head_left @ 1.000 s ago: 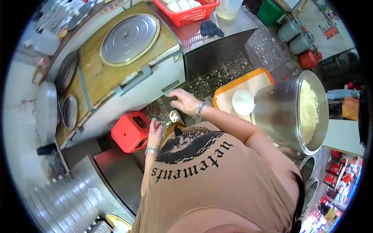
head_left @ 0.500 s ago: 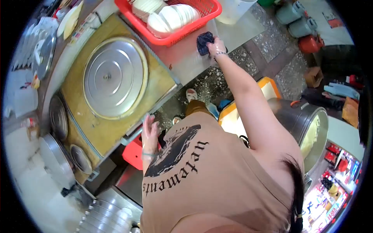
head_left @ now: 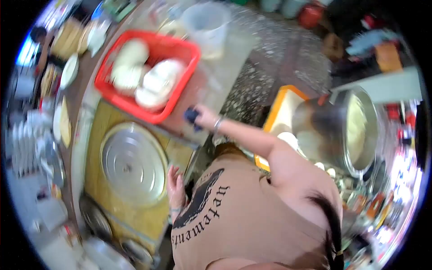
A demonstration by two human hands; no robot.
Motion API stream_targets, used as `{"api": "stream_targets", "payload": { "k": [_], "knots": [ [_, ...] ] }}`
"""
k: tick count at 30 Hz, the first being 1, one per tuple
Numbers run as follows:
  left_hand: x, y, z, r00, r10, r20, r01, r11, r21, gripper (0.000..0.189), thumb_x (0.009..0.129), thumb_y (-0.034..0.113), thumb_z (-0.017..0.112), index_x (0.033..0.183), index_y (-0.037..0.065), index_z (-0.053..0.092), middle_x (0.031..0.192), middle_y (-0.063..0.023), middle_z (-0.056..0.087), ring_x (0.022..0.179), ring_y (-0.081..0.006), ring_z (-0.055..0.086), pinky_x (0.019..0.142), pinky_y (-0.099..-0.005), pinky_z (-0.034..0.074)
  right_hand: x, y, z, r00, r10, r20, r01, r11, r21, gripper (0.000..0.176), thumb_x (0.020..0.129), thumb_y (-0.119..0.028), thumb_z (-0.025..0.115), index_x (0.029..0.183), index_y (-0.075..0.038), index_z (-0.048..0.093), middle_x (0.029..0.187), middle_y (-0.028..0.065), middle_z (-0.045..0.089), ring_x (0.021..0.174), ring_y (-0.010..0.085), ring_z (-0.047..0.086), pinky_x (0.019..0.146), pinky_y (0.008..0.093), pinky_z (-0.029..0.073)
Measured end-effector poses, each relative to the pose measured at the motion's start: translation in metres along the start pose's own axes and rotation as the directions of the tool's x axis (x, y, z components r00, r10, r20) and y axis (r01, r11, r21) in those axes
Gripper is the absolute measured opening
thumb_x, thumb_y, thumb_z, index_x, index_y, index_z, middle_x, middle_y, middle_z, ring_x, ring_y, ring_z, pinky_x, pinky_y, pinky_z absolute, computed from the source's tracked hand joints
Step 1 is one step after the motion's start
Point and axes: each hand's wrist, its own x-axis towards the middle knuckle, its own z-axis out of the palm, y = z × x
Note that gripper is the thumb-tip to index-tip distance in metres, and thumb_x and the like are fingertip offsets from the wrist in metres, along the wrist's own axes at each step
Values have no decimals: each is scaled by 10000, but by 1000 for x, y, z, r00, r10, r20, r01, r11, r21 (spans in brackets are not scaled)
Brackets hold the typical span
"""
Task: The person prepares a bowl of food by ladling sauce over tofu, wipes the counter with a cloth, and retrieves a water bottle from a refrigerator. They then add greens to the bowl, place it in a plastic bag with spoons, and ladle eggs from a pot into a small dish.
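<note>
My right hand is closed around a dark blue cloth, on the pale counter just beside a red plastic basket. Inside the basket lie stacks of white, rounded, flat pieces. My left hand has its fingers apart and holds nothing. It hovers by the right edge of a large round metal lid with a small knob, set in a yellowish worktop.
A translucent bucket stands behind the basket. To the right are a large steel pot with pale contents and an orange-edged tray. Smaller round lids lie at the lower left. Speckled floor shows beyond the counter.
My view has turned, so the basket and lid sit lower and the basket farther left. My right hand, still gripping the cloth, has come closer to my body along the counter.
</note>
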Motion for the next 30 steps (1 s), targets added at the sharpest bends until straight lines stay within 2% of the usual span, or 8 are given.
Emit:
{"api": "stream_targets", "payload": {
  "k": [1,5,9,15,18,23,27,30],
  "knots": [
    [1,3,-1,999,24,38,-23,1000,-14,493,927,105,472,1392,26,328,1283,-148,473,1103,-216,506,949,-338,395,-23,-6,5,991,-98,91,111,983,-147,252,854,-191,588,1071,-68,552,858,52,619,702,124,601,622,316,528],
    [17,-5,-13,935,169,312,-189,981,34,485,927,91,464,1384,4,327,1297,-152,466,1131,-228,496,969,-345,388,-128,-26,45,994,-82,75,85,996,-30,286,798,-163,573,1055,-41,551,896,122,640,851,214,634,743,359,519],
    [16,-26,0,814,105,572,-112,993,-22,432,935,82,454,1349,-17,377,1308,-142,466,1164,-215,477,1007,-337,367,-229,1,77,912,-374,-172,300,890,-343,355,742,-175,573,1066,-32,552,964,226,612,942,367,587,841,418,459],
    [-110,-10,113,480,-36,877,-263,947,183,437,919,69,485,1341,-5,398,1293,-127,486,1168,-205,470,1010,-326,361,-433,48,46,813,-264,-519,151,957,-249,386,690,-156,557,1054,-28,533,969,192,589,943,369,563,848,424,440],
    [-172,-19,185,309,-58,949,-211,969,128,455,913,78,495,1346,-5,383,1309,-128,470,1197,-212,446,1029,-326,331,-522,57,14,687,-160,-708,78,986,-147,349,729,-127,573,1064,-38,537,998,189,591,958,346,568,864,388,444],
    [-316,-25,319,87,-153,984,-486,856,176,485,851,74,500,1319,-8,409,1260,-163,514,1169,-245,488,1014,-352,357,-693,89,-23,411,-80,-908,138,990,-25,402,763,-112,564,1157,-45,518,1066,184,583,1024,300,569,910,377,438],
    [-462,-71,434,-282,-126,951,-712,692,-120,505,856,80,507,1335,-12,376,1282,-186,500,1196,-268,484,1024,-367,352,-853,163,-61,199,1,-980,251,966,52,385,779,-138,574,1145,-33,520,1008,151,608,934,248,593,867,363,474],
    [-567,-116,495,-391,-206,897,-590,804,-72,568,872,93,513,1388,5,292,1253,-188,508,1129,-256,537,971,-351,408,-968,193,-84,53,181,-982,371,910,188,345,814,-101,572,1145,-26,512,999,91,603,902,145,574,801,310,499]
  ]
}}
